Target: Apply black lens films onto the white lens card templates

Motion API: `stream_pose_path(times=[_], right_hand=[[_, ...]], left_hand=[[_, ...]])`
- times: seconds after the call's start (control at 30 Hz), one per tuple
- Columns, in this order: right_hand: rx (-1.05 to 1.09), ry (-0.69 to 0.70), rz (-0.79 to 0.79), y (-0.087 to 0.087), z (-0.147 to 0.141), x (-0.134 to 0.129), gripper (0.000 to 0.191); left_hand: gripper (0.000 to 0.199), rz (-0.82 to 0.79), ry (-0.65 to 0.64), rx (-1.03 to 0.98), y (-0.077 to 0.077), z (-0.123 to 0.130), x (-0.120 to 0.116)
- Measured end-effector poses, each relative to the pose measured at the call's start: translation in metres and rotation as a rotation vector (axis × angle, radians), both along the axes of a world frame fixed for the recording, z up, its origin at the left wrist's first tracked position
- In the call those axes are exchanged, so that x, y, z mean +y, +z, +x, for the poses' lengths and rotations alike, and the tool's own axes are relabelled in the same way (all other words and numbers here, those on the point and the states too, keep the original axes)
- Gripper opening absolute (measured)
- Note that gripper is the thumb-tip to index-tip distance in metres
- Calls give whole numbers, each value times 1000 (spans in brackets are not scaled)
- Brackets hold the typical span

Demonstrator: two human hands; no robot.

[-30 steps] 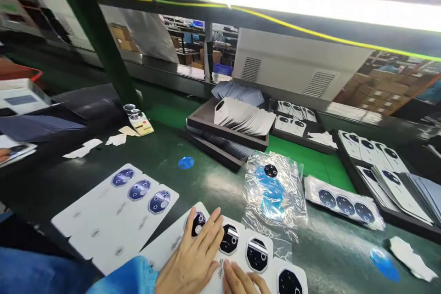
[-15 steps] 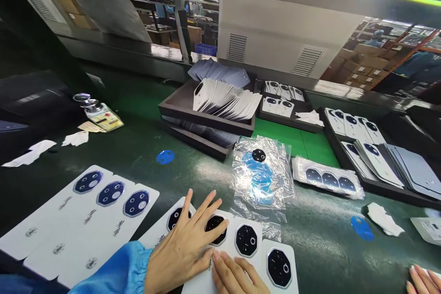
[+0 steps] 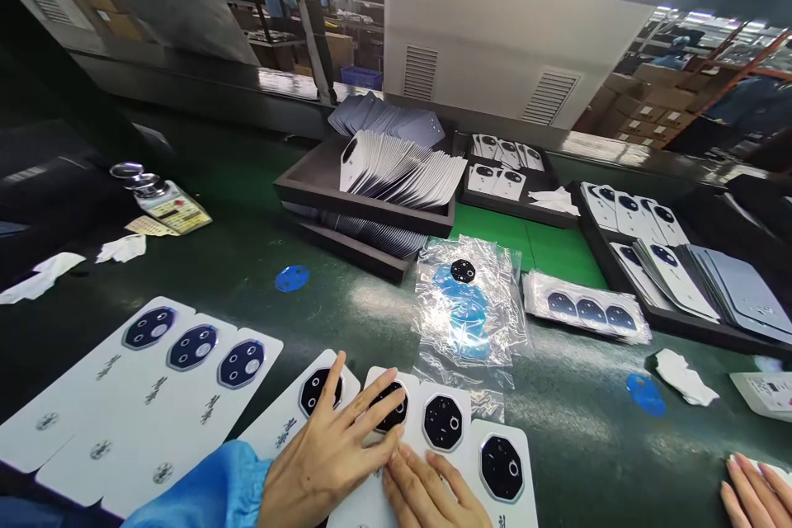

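- Four white phone back panels (image 3: 362,502) lie flat on the dark green worktop (image 3: 594,421) directly in front of the person, side by side, partly hidden by the hands.
- Each carries a glossy black octagonal camera plate (image 3: 501,466) near its top, edged in pale silver, with small holes and a bright ring.
- Dark script-like lettering (image 3: 285,433) marks the leftmost panel below its plate.
- The left hand (image 3: 327,454) is palm down, fingers spread apart, over the first two panels, partly covering the second camera plate.
- The right hand (image 3: 433,491) lies on the panels, fingers close together, meeting the left thumb; whether it pinches anything cannot be told.
- Left of them, three similar panels (image 3: 142,412) show bluish plates, lettering and round emblems.
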State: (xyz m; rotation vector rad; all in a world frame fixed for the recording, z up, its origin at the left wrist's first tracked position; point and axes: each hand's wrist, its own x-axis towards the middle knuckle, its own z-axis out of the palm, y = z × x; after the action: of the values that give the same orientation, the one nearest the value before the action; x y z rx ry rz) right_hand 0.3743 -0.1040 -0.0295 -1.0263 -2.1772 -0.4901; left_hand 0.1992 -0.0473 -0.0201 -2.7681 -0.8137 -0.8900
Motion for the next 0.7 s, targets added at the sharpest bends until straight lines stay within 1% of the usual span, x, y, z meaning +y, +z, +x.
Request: stream_pose_path(times=[0.07, 0.23, 0.43, 0.6, 0.7], right_hand=[[-4, 0, -4, 3, -1, 0, 47], [-3, 5, -8, 9, 0, 1, 46], [-19, 9, -25, 7, 0, -2, 47], [-42, 10, -25, 7, 0, -4, 46], [-31, 6, -36, 8, -1, -4, 48]], left_hand=[[27, 12, 32, -12, 0, -1, -3], [25, -13, 108, -121, -1, -3, -10], [22, -41, 209, -181, -2, -7, -20], [25, -13, 264, -107, -1, -7, -24], [29, -32, 329, -122, -2, -5, -23]])
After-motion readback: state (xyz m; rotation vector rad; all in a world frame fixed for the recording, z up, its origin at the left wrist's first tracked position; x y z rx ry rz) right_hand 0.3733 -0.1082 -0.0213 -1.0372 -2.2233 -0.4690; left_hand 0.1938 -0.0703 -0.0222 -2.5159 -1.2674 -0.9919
